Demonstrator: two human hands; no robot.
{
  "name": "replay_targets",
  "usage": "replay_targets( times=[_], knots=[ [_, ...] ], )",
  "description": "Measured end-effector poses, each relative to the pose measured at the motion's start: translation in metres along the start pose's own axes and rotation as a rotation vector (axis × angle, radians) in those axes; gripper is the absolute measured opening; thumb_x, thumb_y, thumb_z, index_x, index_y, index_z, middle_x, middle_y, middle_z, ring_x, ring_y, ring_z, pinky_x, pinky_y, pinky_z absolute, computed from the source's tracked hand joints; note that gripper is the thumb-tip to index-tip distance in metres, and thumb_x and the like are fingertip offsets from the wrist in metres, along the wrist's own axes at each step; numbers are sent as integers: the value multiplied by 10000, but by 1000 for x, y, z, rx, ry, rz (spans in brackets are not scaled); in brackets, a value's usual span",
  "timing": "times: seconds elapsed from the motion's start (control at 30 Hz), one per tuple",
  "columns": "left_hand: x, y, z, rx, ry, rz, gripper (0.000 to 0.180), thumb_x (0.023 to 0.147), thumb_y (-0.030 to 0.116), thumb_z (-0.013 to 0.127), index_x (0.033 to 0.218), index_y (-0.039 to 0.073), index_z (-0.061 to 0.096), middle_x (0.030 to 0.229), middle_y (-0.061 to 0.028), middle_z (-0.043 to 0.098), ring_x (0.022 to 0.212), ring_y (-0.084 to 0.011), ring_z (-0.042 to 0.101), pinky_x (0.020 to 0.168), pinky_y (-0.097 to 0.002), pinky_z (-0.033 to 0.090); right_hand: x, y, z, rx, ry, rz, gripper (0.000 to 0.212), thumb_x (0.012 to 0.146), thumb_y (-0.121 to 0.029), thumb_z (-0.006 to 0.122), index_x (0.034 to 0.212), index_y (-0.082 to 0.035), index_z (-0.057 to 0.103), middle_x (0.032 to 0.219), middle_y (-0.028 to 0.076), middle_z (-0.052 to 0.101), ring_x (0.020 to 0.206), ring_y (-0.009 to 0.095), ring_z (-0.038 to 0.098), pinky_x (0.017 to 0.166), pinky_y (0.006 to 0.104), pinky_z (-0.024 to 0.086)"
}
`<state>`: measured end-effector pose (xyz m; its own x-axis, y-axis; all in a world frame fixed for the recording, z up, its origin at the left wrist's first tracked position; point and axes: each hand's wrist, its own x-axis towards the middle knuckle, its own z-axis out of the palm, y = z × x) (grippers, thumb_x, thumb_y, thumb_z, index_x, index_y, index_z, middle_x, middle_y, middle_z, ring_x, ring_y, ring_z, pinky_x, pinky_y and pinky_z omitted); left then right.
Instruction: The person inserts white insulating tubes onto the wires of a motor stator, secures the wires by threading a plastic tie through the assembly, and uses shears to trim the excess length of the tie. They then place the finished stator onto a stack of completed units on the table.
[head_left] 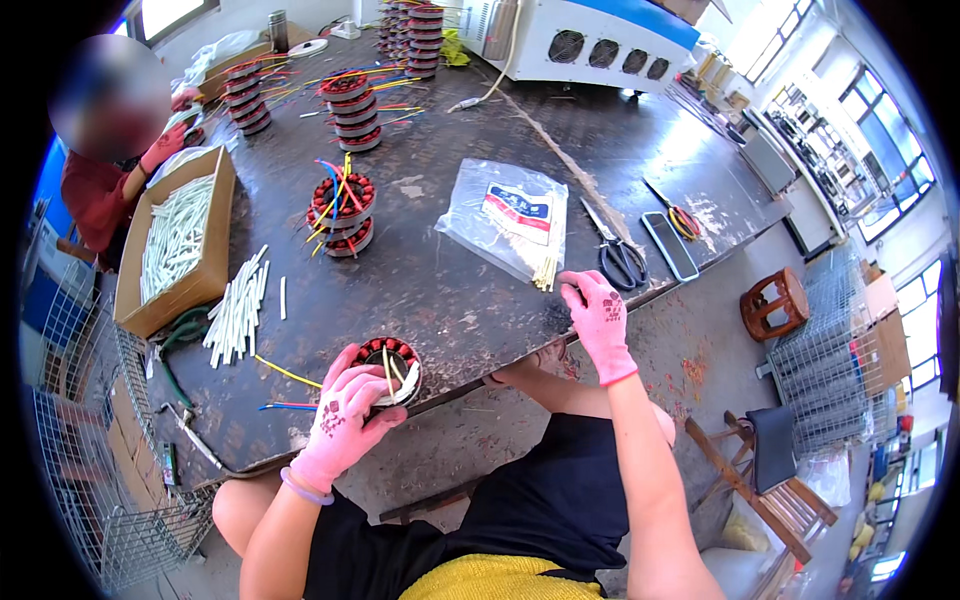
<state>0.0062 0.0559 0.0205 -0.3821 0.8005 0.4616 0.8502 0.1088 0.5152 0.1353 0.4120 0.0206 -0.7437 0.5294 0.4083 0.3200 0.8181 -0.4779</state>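
Observation:
My left hand (pixel 345 418), in a pink glove, is closed round the near-left side of a motor stator (pixel 403 352) at the table's front edge. Red windings line this ring, and pale strips stick up inside it. Yellow, blue and red leads run out to its left. My right hand (pixel 600 318), also gloved in pink, has its thumb and fingers drawn together beside the pale tips of thin ties (pixel 544 273). Those ties poke out of a clear plastic bag (pixel 467 208) with a printed label. Whether a tie sits in my right fingers is too small to make out.
White sleeves (pixel 238 315) lie loose beside a cardboard box (pixel 222 225) of more. Stacked stators (pixel 345 215) stand farther back. Scissors (pixel 621 258), a phone (pixel 669 246) and orange-handled scissors (pixel 684 222) lie at right. Another person (pixel 95 195) works at far left.

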Motion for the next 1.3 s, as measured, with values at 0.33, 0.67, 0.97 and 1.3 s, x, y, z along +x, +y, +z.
replay_targets(
  times=[0.33, 0.67, 0.97, 1.3],
  knots=[
    [-4, -6, 7, 37, 35, -24, 352, 645, 133, 832, 939, 82, 647, 927, -69, 675, 1010, -273, 646, 1129, -556, 356, -10, 23, 6, -363, -90, -420, 216, 844, -163, 669, 1057, -190, 683, 1133, -30, 612, 986, 191, 598, 819, 368, 481],
    [-1, -3, 7, 30, 34, -1, 348, 644, 113, 819, 947, 85, 649, 922, -50, 681, 1024, -257, 648, 1122, -547, 365, -30, 13, -17, -284, -169, -593, 437, 807, -376, 691, 1154, -116, 641, 1244, 9, 593, 1073, 224, 567, 882, 405, 467],
    [-6, -12, -15, 8, -59, -15, 349, 648, 155, 836, 957, 101, 684, 1031, -59, 715, 1141, -251, 627, 1152, -525, 333, -44, -8, -26, -139, -50, -707, 222, 743, -151, 738, 947, -118, 656, 1020, 6, 678, 819, 218, 643, 717, 370, 516],
    [-6, -15, -29, -30, -131, 21, 340, 674, 170, 825, 978, 109, 686, 1036, -56, 708, 1158, -219, 616, 1170, -501, 318, -103, -109, -47, 1002, -395, -312, 249, 862, 93, 650, 1022, -35, 508, 1019, 225, 683, 792, 182, 662, 660, 270, 533]
  ],
)
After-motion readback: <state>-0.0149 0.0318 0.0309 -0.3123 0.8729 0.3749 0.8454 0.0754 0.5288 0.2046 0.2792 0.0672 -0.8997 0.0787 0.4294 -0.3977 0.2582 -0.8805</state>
